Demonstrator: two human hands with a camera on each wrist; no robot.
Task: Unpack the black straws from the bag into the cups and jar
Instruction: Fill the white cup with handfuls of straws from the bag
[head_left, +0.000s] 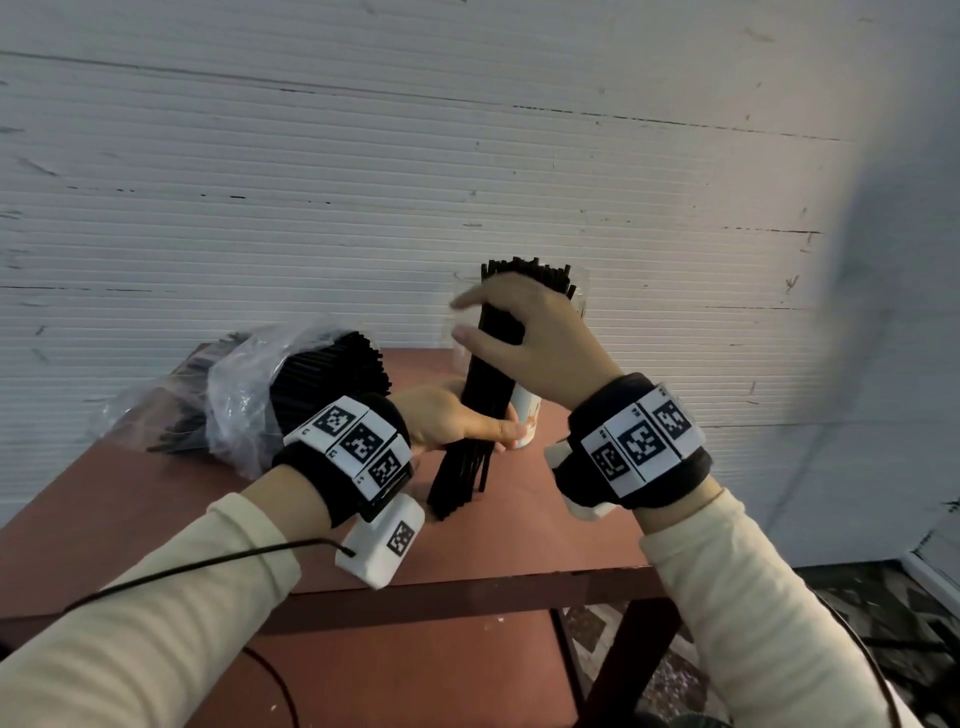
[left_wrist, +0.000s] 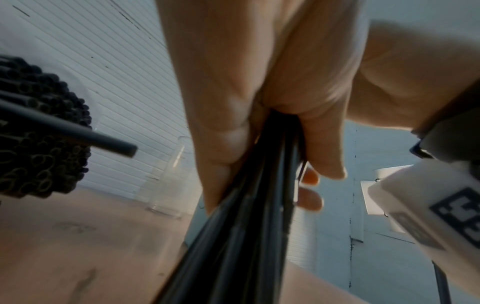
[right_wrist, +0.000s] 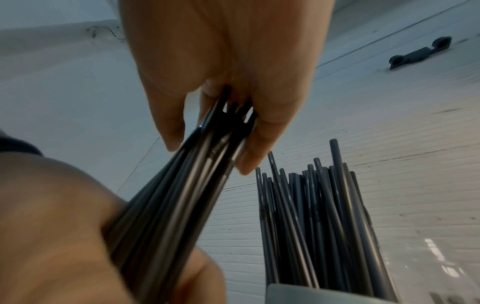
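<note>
wall (head_left: 363, 156): white ribbed panels, scuffed | table (head_left: 130, 519): reddish-brown | floor (head_left: 857, 597): dark patterned

Head view downward, wrist views close, upward, sharing straws (head_left: 483, 395)

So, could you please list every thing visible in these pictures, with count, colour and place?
bundle of straws: one bundle, black, upright, its lower ends on the table, held by both hands
bag of straws: one, clear plastic with black straws, lying at the table's back left
clear jar: one, transparent, standing at the back of the table
straws in a clear container: many, black, upright, behind the right hand
paper cup: one, white with a print, behind the held bundle
table: one, reddish brown, before a white wall
wrist bands: two, black with white markers, on the wrists
left hand: grips the bundle low
right hand: grips the bundle high
</note>
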